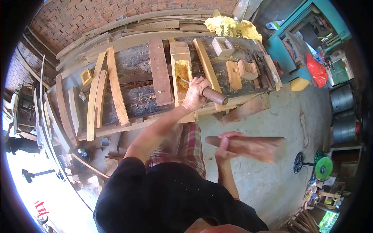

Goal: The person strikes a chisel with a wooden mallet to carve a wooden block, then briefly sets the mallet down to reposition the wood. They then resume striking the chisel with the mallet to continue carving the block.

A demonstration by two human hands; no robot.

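My left hand (195, 94) grips a chisel with a thick brown wooden handle (215, 95); its blade tip rests on a pale wooden board (182, 73) that has a rough yellow hollow cut into it. My right hand (225, 145) holds a heavy wooden block (256, 148) by its narrow end, like a mallet, off the bench over the floor and to the right of the chisel. The block looks blurred. The board lies on a dark workbench (138, 99) in front of me.
Several planks and curved wood strips lie across the bench, with small square wooden blocks (222, 46) at its right end. A yellow bag (231, 27) sits behind. A brick wall stands at the back; a teal machine (299, 35) and concrete floor (272, 182) are to the right.
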